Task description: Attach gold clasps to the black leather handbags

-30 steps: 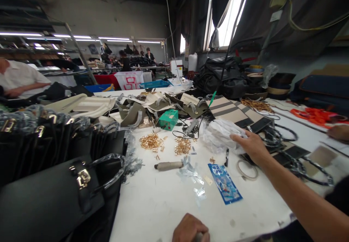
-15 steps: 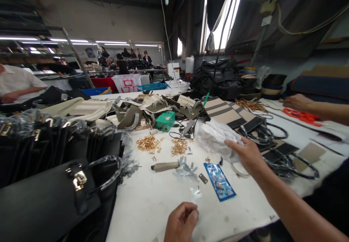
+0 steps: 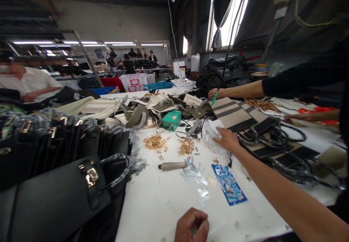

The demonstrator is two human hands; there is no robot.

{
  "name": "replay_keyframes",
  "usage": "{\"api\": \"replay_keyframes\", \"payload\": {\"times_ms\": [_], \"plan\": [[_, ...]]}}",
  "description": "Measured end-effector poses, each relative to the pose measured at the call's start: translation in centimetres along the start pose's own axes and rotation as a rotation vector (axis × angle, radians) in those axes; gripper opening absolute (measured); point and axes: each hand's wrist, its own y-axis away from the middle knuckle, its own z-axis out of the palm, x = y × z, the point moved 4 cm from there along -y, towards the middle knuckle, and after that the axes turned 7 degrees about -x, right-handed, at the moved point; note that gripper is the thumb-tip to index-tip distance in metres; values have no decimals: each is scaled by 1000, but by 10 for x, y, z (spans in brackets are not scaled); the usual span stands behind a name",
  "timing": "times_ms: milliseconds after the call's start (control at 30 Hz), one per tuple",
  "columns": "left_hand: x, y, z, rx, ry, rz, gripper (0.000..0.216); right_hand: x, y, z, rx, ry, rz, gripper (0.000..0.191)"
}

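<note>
My right hand [image 3: 228, 140] rests with spread fingers on a crumpled clear plastic bag [image 3: 211, 134] in the middle of the white table. At the near edge, my left hand [image 3: 192, 225] is curled closed; what its fingers hold, if anything, is hidden. Beyond it lie thin silver metal plates [image 3: 195, 173], some with holes, and a blue printed packet [image 3: 229, 184]. A tool with a cloth-wrapped handle [image 3: 172, 166] lies left of the plates. Behind are two piles of gold-coloured metal fittings [image 3: 155, 142], near a green box [image 3: 171, 120] with cables.
Black handbags [image 3: 54, 194] with wrapped handles crowd the left. Beige-and-black panels [image 3: 234, 114] and wrapped handles [image 3: 275, 136] lie right. A co-worker's hand [image 3: 218, 92] reaches over the panels; another hand [image 3: 302, 117] is at far right. Someone in a white shirt [image 3: 40, 78] sits left.
My right hand has shifted left over the plastic bag, its fingers more spread. The co-worker's arm now stretches across the panels. The view has turned slightly left.
</note>
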Motion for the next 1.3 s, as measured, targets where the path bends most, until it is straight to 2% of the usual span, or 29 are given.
{"api": "replay_keyframes", "payload": {"times_ms": [100,200,300,367,433,533,700,767,833,933,1033,1133,1300], "plan": [[8,1,0,-3,-29,45,24,-1,21,-7,71,-38,-39,56],[16,1,0,-26,-31,57,23,-10,60,-10,57,-112,-119,36],[23,1,0,-49,-30,67,23,-19,100,3,-110,-86,-118,26],[27,2,-1,-66,-38,71,22,-22,114,14,-223,-47,-78,25],[29,2,-1,-74,-41,74,22,-22,116,22,-284,-20,-29,26],[30,4,-3,-59,-27,79,20,-26,107,25,-299,-22,0,27],[24,7,-1,-32,-2,62,16,-51,104,19,-278,-105,-66,28],[23,7,-2,-29,15,62,15,-68,112,14,-267,-250,-114,28],[27,3,-8,0,30,83,15,-86,122,10,-298,-515,-137,27],[45,-11,-31,119,-64,191,31,-114,138,11,-469,-940,-30,30],[65,-32,-59,216,-255,305,45,-140,147,16,-600,-1232,63,35],[70,-52,-80,206,-325,324,36,-160,148,26,-611,-1385,68,37],[52,-65,-100,251,-313,307,23,-178,147,51,-597,-1381,84,42]]}}
